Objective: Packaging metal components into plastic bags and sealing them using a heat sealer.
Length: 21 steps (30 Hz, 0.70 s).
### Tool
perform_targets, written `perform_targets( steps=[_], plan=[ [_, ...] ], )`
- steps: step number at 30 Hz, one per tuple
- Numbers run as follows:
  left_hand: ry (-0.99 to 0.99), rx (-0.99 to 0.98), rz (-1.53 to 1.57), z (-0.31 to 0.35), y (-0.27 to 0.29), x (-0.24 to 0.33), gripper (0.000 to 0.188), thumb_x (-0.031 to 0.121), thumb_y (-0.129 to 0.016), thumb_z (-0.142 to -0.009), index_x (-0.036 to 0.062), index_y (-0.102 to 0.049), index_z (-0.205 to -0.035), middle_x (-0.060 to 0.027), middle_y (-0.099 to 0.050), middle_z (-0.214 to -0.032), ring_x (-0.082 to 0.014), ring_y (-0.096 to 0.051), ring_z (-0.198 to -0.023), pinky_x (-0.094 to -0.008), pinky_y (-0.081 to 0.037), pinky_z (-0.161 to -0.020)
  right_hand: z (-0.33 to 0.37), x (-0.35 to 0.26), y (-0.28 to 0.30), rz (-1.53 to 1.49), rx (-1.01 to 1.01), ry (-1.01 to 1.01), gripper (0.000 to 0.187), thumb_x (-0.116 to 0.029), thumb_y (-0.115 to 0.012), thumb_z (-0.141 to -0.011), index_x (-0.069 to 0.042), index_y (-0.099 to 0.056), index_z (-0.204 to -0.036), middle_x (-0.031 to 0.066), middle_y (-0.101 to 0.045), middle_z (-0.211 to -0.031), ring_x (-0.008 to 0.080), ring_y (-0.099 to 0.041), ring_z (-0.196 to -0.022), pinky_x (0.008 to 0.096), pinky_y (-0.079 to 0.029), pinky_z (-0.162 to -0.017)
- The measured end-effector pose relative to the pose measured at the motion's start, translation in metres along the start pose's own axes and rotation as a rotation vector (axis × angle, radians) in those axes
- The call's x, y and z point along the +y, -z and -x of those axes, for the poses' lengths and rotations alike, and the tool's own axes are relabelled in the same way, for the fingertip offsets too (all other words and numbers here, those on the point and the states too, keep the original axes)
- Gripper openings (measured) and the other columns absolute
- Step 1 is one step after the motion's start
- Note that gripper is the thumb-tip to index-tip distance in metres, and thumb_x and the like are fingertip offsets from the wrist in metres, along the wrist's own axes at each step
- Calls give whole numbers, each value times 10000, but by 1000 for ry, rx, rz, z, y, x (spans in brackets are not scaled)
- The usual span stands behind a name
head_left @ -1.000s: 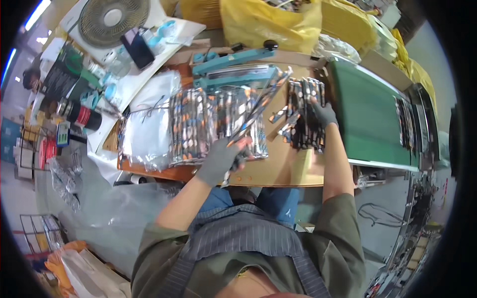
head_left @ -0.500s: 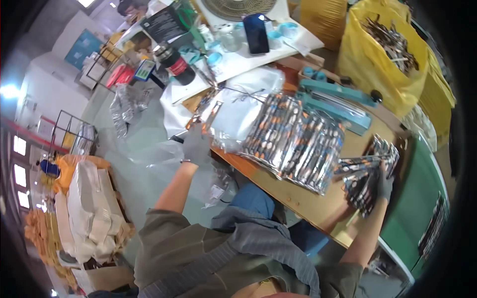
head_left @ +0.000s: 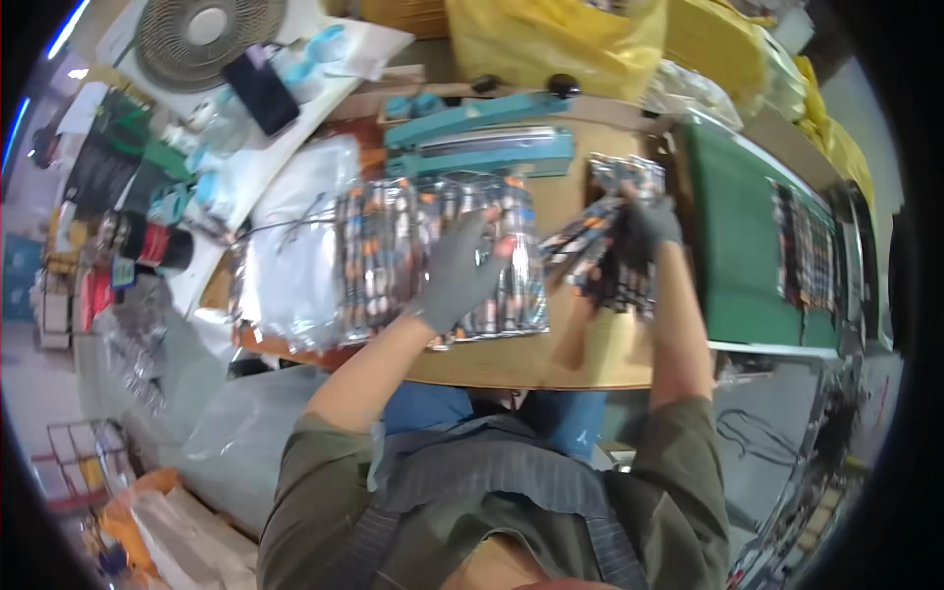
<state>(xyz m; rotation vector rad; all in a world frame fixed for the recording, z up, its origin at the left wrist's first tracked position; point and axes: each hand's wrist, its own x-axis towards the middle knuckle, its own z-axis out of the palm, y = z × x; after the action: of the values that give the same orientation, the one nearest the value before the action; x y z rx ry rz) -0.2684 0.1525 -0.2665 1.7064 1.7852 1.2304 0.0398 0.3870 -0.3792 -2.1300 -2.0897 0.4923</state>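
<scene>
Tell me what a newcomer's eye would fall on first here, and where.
Probably the shiny row of patterned packets in the middle, with the grey-gloved left hand over its right part. Next, the yellow bag at the top, beyond the teal lever device, and the green surface at the right.

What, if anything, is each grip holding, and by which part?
The left grip looks empty, over the shiny packs. The right grip is at the right edge of the patterned strips; blur hides whether it holds them.
</scene>
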Motion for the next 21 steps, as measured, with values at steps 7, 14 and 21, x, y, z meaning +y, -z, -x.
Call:
perform_targets(
  steps=[7, 14, 21],
  plan=[
    [365, 11, -74, -55, -170, 12, 937, 578, -620, -741, -140, -329, -1266, -342, -487, -1180, -445, -520, -1067, -425, -444, -893, 114, -87, 48, -618, 20, -109, 897, -685, -478, -790, 77, -431, -1260, 211, -628, -1000, 271, -609, -970, 331, -448, -832],
    [779, -423, 711, -50, -100, 39, 770, 400, -802, -635, -103, -508, -1138, -140, -624, -1004, -205, -599, -912, -310, -459, -818, 141, -74, 30, -1752, -619, -144, 440, -363, -586, -881, -11, -554, -1142, 71, -639, -984, 151, -613, -865, 282, -492, -771],
    [19, -414, 816, -27, -56, 117, 1100, 228, -885, -531, 19, -242, -1398, -118, -444, -1312, -182, -410, -1225, -313, -305, -1035, 195, -65, 115, -1645, -289, 576, 920, -203, -820, -632, -22, -287, -1360, 108, -510, -1228, 205, -531, -1076, 342, -445, -920]
  ],
)
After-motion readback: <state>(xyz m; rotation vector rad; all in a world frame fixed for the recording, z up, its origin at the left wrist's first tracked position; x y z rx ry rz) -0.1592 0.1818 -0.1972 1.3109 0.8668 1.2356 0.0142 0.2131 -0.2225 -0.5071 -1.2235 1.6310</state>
